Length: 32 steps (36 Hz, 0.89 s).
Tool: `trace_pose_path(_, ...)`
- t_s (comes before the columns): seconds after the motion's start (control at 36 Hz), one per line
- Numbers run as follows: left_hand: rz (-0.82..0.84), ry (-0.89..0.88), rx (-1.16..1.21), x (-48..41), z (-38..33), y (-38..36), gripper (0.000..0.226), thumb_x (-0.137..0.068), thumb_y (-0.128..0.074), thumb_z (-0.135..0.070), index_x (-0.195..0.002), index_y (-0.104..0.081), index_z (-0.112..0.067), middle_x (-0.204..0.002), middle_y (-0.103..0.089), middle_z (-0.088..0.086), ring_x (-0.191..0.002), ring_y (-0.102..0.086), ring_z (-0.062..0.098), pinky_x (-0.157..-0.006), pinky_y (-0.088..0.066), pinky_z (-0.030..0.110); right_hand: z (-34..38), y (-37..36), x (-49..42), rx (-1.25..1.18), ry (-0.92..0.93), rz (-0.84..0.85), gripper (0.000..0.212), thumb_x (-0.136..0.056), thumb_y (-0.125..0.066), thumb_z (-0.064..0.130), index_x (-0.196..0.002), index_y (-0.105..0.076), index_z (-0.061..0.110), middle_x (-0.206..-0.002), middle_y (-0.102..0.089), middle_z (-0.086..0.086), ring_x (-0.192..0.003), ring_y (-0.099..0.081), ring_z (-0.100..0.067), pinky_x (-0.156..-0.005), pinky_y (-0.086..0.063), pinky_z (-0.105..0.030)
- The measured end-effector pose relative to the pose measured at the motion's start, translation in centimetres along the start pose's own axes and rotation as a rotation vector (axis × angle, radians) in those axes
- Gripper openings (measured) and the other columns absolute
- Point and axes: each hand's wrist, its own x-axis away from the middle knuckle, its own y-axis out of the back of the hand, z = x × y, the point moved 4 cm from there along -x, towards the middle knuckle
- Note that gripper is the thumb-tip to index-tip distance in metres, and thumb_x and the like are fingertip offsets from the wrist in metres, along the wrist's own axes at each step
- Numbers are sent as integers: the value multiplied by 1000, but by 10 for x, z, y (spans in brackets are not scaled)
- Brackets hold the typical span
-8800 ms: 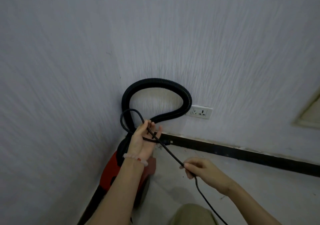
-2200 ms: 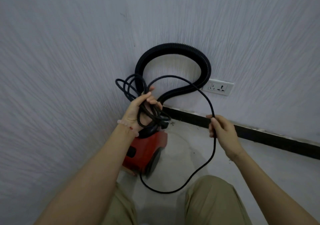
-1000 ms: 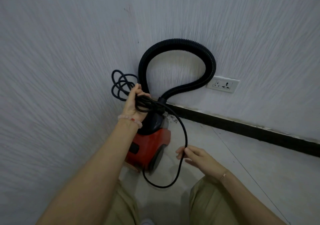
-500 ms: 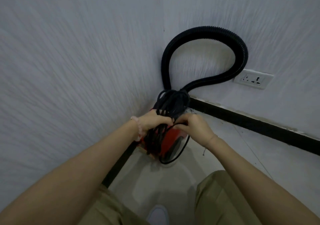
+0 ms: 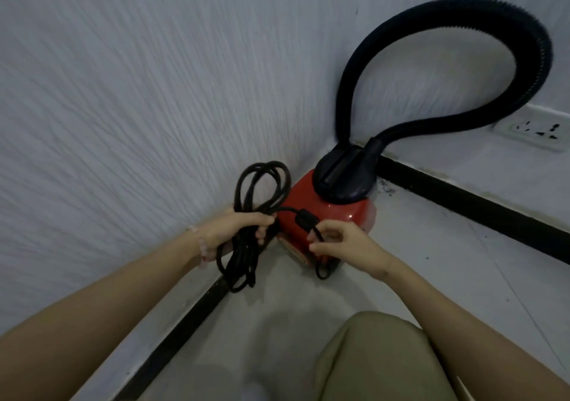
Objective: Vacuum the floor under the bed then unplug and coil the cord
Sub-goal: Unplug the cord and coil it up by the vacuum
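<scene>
Room corner: white textured wall (image 5: 123,92), pale floor (image 5: 431,261). Black cord (image 5: 239,261) coiled into a long bundle, low before the wall, long axis nearly upright, loops pointing up and down. Left hand (image 5: 231,231) curled tight round its middle. One strand sideways to the right hand (image 5: 348,248), pinched between fingertips. Red vacuum (image 5: 339,215) just behind, hose (image 5: 456,8) arching above, socket (image 5: 536,129) at far right.

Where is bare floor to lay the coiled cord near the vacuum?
Bare floor lies right of the red vacuum, bordered by the black skirting. Crowded: the corner, where left hand grips the coiled cord and right hand pinches its tail.
</scene>
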Motion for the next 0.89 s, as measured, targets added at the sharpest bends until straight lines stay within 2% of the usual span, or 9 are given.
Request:
trace_pose_path(0.08,-6,-26,158,1,12,12,17,-75,-69,-7,-89,-60,-4,-54,-47,-2,-53,-46,10,-58,-48,23,-34,-10,6,8,-89,52,16,-85,-65,0,-100,-67,7,-93,-69,1,-82,-66,1,-80,-51,-18)
trace_pose_path(0.14,-19,-23,279,-1,27,15,11,-73,-67,-9,-83,-63,-7,-54,-45,-1,-52,-46,10,-56,-49,22,-53,-16,7,37,-140,74,18,-86,-62,-3,-104,-67,1,-92,-69,1,-80,-65,3,-79,-52,-17)
trace_pose_path(0.25,-95,-26,437,-16,65,12,5,-79,-65,-10,-76,-62,-11,-57,-50,0,-53,-52,10,-60,-52,23,-81,-26,4,-109,-193,-76,17,-88,-60,-3,-102,-69,-1,-85,-71,-4,-77,-68,-5,-73,-53,-17)
trace_pose_path(0.39,-228,-74,252,-43,121,1,19,-90,-56,-3,-73,-64,-9,-66,-64,6,-65,-61,21,-63,-54,27,-94,-36,-1,-384,-192,-325,13,-87,-61,-1,-98,-66,4,-82,-75,-9,-74,-72,-11,-64,-54,-17)
trace_pose_path(0.5,-210,-82,145,-58,146,-14,36,-90,-58,-6,-65,-77,-24,-81,-75,0,-78,-70,11,-74,-56,24,-110,-50,1,-483,-190,-429,5,-86,-64,3,-86,-65,8,-80,-74,-6,-73,-71,-10,-64,-55,-19)
trace_pose_path(0.58,-141,-105,103,-60,158,-29,19,-89,-60,-8,-86,-77,-14,-97,-75,5,-93,-70,13,-77,-55,20,-122,-63,12,-549,-183,-518,9,-86,-64,3,-78,-62,7,-74,-72,-2,-71,-71,-9,-63,-55,-18)
trace_pose_path(0.67,-56,-88,115,-60,167,-47,16,-88,-60,-9,-96,-74,-6,-103,-73,10,-98,-69,18,-78,-55,21,-131,-76,31,-553,-203,-575,13,-86,-63,1,-74,-59,4,-78,-71,-6,-74,-69,-9,-64,-55,-18)
trace_pose_path(0.78,64,-85,148,-55,175,-72,22,-86,-65,-10,-75,-75,-27,-86,-74,-4,-95,-68,16,-86,-53,29,-136,-82,49,-459,-222,-638,14,-84,-67,1,-70,-64,3,-82,-68,-8,-78,-66,-11,-72,-57,-24)
trace_pose_path(0.89,74,-127,96,-53,179,-79,14,-78,-73,-6,-84,-72,-18,-91,-73,3,-95,-68,16,-83,-52,24,-135,-82,57,-319,-182,-669,5,-80,-72,4,-75,-73,3,-78,-72,-2,-72,-68,0,-71,-52,-13)
